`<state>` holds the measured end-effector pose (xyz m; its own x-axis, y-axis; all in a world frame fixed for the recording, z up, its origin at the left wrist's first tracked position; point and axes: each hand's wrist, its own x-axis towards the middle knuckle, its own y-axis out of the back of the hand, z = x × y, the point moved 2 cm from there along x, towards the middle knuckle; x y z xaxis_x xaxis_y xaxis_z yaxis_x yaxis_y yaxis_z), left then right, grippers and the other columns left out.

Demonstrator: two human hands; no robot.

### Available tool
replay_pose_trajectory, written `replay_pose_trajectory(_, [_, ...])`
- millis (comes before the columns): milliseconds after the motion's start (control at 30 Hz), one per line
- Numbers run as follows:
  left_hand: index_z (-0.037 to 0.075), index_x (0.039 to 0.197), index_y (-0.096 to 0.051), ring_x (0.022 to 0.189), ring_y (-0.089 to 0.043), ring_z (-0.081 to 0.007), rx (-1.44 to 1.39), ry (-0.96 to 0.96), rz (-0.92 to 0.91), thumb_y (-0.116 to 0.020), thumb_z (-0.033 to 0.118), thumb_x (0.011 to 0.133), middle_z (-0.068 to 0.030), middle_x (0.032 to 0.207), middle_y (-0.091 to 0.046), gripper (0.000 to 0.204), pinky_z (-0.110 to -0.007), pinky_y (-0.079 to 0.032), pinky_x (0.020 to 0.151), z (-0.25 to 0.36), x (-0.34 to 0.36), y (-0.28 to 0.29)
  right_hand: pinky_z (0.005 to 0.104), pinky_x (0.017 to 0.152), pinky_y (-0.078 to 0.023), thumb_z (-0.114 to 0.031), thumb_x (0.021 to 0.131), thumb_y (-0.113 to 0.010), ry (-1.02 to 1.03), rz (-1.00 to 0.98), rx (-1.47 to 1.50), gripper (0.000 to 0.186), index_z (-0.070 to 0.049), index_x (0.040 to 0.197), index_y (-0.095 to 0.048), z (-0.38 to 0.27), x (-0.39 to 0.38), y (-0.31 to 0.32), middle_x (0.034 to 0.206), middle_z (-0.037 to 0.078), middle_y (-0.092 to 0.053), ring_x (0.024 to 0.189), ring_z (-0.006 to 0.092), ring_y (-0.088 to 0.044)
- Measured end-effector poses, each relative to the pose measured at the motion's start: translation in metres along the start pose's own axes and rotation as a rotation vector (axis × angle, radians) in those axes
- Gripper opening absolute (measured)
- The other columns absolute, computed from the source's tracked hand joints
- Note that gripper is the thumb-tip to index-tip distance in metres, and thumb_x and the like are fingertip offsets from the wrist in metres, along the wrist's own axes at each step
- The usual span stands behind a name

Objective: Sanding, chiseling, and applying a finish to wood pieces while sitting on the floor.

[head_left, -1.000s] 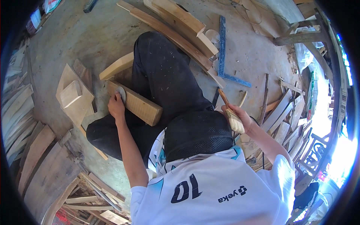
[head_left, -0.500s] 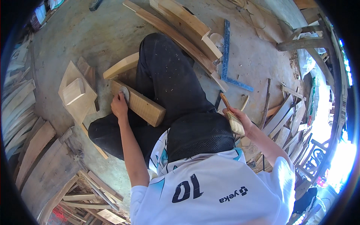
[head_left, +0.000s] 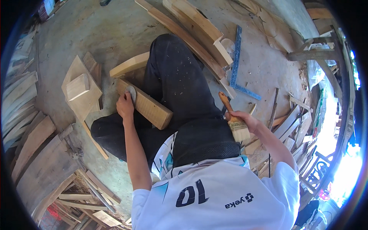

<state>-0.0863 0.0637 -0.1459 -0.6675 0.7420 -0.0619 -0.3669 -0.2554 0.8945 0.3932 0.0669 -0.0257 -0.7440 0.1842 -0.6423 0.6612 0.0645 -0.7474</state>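
A wooden block point(head_left: 151, 109) with a squared end lies across my legs. Over its far end, my left hand point(head_left: 125, 107) pinches a thin round grey disc point(head_left: 131, 92), standing on or just above the block's top; contact is hard to tell. Off to the right, beside my hip, my right hand point(head_left: 247, 120) is closed round a flat paintbrush point(head_left: 238, 130). The brush's brown wooden handle points up and away from me, and its pale bristles hang toward my lap.
A curved wooden piece point(head_left: 130, 64) lies just past the block. Cut boards point(head_left: 82, 88) are stacked at the left, and long timbers point(head_left: 191, 42) lie ahead. A blue carpenter's square point(head_left: 236, 61) rests on the floor at the right. Scrap wood point(head_left: 287, 126) crowds the right side.
The paintbrush has turned in my right hand, so its broad face now shows and the handle leans further left. My left hand keeps the disc at the block's far end.
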Motion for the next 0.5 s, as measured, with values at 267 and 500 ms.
replay_pose_trajectory(267, [0.009, 0.077, -0.066, 0.064, -0.064, -0.0376, 0.030, -0.292, -0.124, -0.056, 0.035, 0.092, -0.0195, 0.068, -0.064, 0.032, -0.048, -0.052, 0.061, 0.050, -0.070, 0.005, 0.0351, 0.104, -0.039, -0.038, 0.098, -0.048, -0.008, -0.108, -0.577, 0.044, 0.002, 0.109, -0.061, -0.067, 0.035, -0.044, 0.122, 0.018, -0.063, 0.121, 0.0294, -0.056])
replay_pose_trajectory(500, [0.006, 0.068, -0.067, 0.067, -0.068, -0.0360, 0.125, -0.162, -0.237, -0.054, 0.046, 0.093, -0.0188, 0.070, -0.066, 0.048, -0.046, -0.054, 0.062, 0.067, -0.063, 0.029, 0.0426, 0.102, -0.044, -0.041, 0.099, -0.043, 0.330, -0.240, -0.565, 0.047, 0.003, 0.107, -0.058, -0.124, 0.120, -0.121, 0.126, 0.025, -0.058, 0.115, 0.0347, -0.059])
